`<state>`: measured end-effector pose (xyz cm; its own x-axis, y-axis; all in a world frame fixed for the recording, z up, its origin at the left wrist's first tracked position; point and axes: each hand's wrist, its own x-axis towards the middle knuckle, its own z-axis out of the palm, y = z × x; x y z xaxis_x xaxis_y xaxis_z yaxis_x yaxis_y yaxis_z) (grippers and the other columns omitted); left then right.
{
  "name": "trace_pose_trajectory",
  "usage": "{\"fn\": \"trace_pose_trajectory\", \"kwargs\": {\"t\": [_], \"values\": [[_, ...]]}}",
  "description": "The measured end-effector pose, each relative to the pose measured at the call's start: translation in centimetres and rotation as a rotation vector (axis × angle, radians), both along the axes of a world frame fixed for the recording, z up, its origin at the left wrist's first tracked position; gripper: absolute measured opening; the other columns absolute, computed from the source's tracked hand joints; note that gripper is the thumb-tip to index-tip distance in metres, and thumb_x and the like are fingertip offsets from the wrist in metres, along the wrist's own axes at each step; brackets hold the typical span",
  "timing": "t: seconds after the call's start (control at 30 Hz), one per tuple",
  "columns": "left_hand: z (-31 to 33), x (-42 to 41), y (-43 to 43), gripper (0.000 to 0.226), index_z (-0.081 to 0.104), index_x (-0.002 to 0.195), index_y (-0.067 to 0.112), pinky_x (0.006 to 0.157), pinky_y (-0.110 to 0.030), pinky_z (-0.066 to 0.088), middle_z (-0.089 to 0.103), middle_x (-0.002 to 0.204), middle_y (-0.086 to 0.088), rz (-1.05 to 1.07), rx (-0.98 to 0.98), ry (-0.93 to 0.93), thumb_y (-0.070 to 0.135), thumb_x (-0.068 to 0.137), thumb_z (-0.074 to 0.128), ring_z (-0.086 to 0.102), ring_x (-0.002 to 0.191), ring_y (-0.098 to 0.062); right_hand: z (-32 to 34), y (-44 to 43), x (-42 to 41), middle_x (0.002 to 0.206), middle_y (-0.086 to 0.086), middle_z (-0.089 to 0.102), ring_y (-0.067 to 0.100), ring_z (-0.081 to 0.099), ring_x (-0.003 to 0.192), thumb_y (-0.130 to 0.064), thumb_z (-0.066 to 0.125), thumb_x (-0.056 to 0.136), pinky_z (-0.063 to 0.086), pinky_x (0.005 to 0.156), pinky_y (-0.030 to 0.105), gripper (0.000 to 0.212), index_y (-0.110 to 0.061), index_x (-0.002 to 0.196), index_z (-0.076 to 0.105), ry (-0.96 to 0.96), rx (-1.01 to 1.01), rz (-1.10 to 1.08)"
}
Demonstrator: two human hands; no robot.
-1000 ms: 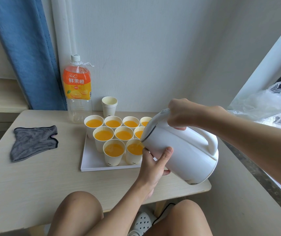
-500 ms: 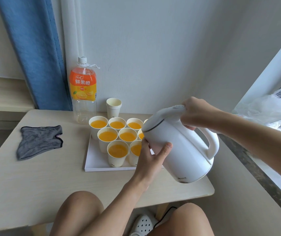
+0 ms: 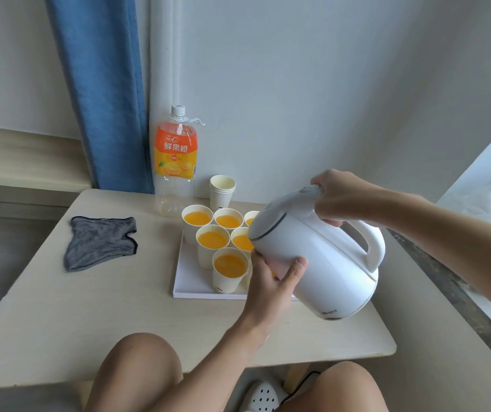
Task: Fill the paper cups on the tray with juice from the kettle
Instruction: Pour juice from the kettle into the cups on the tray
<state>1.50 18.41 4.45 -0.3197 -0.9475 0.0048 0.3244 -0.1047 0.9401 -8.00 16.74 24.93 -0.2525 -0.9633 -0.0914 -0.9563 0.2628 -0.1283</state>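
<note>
While the white plastic kettle point(image 3: 321, 251) is held in the air above the right side of the flat white rectangular tray point(image 3: 190, 281), tilted with its lid end lowered toward the cups, its looped handle is gripped at the top by the right hand point(image 3: 339, 197), whose fingers are curled fully round it. The kettle's lower wall is cradled by the left hand point(image 3: 271, 281). The thumb is wrapped across the near side, and the remaining fingers are hidden behind the body, so their lie cannot be told. On the tray, round white paper cups point(image 3: 228, 270) filled with orange juice are set close together in rows, and some are partly covered by the kettle. Just behind the tray a short stack of empty paper cups point(image 3: 222, 193) is stood, and behind the tray's left corner a tall clear plastic bottle with an orange label point(image 3: 175, 162). Well left of the tray a crumpled grey cloth point(image 3: 101, 240) is laid on the pale wooden table point(image 3: 89, 307).
</note>
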Motion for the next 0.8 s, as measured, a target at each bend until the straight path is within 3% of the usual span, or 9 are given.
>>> {"fn": "trace_pose_trajectory", "kwargs": {"t": [0.17,0.33,0.5,0.67,0.8], "values": [[-0.4,0.5,0.6,0.063,0.040,0.137,0.020,0.100,-0.041,0.058,0.063,0.135,0.010,-0.007,0.029,-0.028,0.043,0.091,0.076,0.065,0.120,-0.009,-0.3,-0.4,1.4,0.075,0.013,0.055,0.026,0.045,0.061,0.011,0.053,0.057,0.030,0.050,0.022,0.025,-0.007,0.074,0.050,0.042,0.050,0.038],[-0.2,0.8,0.8,0.070,0.040,0.139,0.020,0.102,-0.045,0.057,0.064,0.135,0.010,0.018,0.045,-0.019,0.049,0.087,0.075,0.065,0.121,-0.011,-0.2,-0.9,2.3,0.075,0.013,0.055,0.026,0.046,0.060,0.012,0.054,0.058,0.031,0.049,0.021,0.026,-0.007,0.075,0.051,0.086,0.069,0.066],[0.1,1.1,0.9,0.057,0.039,0.139,0.016,0.088,-0.037,0.063,0.063,0.133,0.007,0.019,0.059,-0.002,0.035,0.096,0.071,0.067,0.117,-0.011,-0.1,-1.3,3.1,0.072,0.011,0.051,0.025,0.043,0.058,0.011,0.053,0.060,0.030,0.050,0.022,0.024,-0.006,0.077,0.050,0.120,0.084,0.082],[0.5,1.1,0.9,0.052,0.040,0.137,0.017,0.085,-0.038,0.064,0.063,0.129,0.011,0.005,0.073,-0.005,0.033,0.097,0.069,0.068,0.106,0.001,-0.1,-1.7,3.3,0.073,0.012,0.052,0.026,0.046,0.061,0.011,0.054,0.060,0.030,0.050,0.022,0.025,-0.006,0.079,0.052,0.141,0.089,0.093],[0.3,1.1,0.6,0.052,0.042,0.136,0.016,0.084,-0.040,0.064,0.064,0.133,0.006,0.006,0.071,-0.020,0.035,0.097,0.070,0.068,0.112,-0.007,-0.1,-1.6,3.1,0.073,0.012,0.053,0.026,0.045,0.060,0.011,0.055,0.059,0.030,0.050,0.022,0.026,-0.006,0.078,0.053,0.140,0.086,0.087]]}}
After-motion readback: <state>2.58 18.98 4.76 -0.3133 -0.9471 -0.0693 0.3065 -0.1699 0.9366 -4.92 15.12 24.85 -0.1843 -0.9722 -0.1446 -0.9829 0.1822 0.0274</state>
